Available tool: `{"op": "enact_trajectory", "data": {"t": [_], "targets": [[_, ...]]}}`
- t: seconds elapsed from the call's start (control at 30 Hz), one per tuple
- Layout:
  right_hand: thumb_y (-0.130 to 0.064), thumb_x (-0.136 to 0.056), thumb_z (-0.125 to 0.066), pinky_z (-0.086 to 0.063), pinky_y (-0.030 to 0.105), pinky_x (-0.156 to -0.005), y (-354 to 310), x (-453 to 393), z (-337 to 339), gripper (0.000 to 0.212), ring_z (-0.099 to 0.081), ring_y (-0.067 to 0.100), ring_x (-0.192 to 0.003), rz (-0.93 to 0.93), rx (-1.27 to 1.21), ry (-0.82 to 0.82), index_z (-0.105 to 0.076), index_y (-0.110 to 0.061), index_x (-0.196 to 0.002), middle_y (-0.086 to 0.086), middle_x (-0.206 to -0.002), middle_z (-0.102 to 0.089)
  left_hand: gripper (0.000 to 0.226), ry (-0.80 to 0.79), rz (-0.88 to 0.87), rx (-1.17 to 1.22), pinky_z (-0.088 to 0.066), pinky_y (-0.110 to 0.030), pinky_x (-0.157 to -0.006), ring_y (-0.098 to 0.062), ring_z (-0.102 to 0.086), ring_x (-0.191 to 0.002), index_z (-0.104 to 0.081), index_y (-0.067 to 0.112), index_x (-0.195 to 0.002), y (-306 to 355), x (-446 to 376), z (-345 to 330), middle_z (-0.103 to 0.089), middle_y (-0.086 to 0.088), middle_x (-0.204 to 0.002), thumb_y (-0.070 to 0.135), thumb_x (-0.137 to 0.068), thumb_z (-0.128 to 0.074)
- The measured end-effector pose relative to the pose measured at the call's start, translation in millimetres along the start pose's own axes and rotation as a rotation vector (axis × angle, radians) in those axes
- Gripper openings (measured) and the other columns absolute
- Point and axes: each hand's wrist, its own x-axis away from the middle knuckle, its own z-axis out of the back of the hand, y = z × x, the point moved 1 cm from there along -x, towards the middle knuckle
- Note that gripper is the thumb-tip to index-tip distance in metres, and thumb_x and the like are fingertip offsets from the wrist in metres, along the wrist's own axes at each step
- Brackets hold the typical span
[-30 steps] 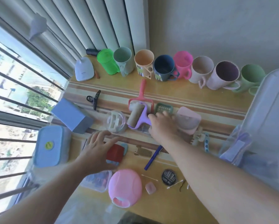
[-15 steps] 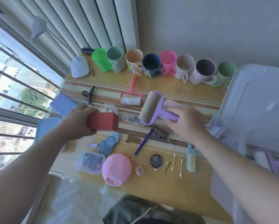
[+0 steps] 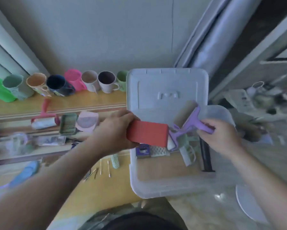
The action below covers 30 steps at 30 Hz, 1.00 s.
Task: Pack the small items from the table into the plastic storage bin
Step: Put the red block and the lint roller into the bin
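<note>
Above the open plastic storage bin, we hold two items ready for release: the left hand grips a red block by its near end, fingers wrapped around it, and the right hand pinches the handle of a purple lint roller. Both items hang over the bin's interior, which already contains several small objects — among them a second purple roller, a dark bar and a white mesh piece. We judge the step in hand to be the drop-off; the next move calls for lowering each item clear of the bin wall and letting go without knocking the contents. The bin's lid stands tilted behind it. More items remain on the tabletop, including a pink roller and cotton swabs. Motion blur softens the whole left side — the clear items there are hard to identify, and the row of mugs is cut off at the frame edge.
</note>
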Motion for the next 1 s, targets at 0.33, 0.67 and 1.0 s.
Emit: {"op": "enact_trajectory", "data": {"t": [0.33, 0.67, 1.0], "targets": [[-0.022, -0.077, -0.076, -0.053, 0.033, -0.064, 115, 30, -17, 0.016, -0.059, 0.010, -0.067, -0.057, -0.028, -0.159, -0.073, -0.034, -0.088, -0.015, -0.072, -0.067, 0.067, -0.690, 0.179, -0.373, -0.053, -0.045, -0.076, -0.036, -0.056, -0.111, -0.043, 0.023, -0.128, 78, -22, -179, -0.046, -0.008, -0.122, 0.030, -0.074, -0.081], [-0.038, -0.075, -0.053, -0.053, 0.042, -0.068, 117, 12, -66, 0.020, -0.049, 0.025, -0.079, 0.121, 0.102, -0.400, -0.067, -0.029, -0.085, -0.009, -0.074, -0.053, 0.085, -0.849, 0.271, -0.678, -0.039, -0.056, -0.102, -0.042, -0.044, -0.130, -0.027, 0.013, -0.149, 68, -14, -210, -0.037, -0.024, -0.147, 0.029, -0.080, -0.074], [-0.040, -0.088, -0.064, -0.045, 0.038, -0.071, 101, -30, -108, 0.010, -0.050, 0.031, -0.097, 0.169, 0.298, -0.348, -0.073, -0.038, -0.092, 0.001, -0.092, -0.043, 0.031, -0.834, 0.237, -0.554, -0.050, -0.041, -0.083, -0.031, -0.065, -0.109, -0.060, 0.013, -0.125, 64, -6, -201, -0.066, -0.008, -0.122, 0.007, -0.095, -0.052]]}}
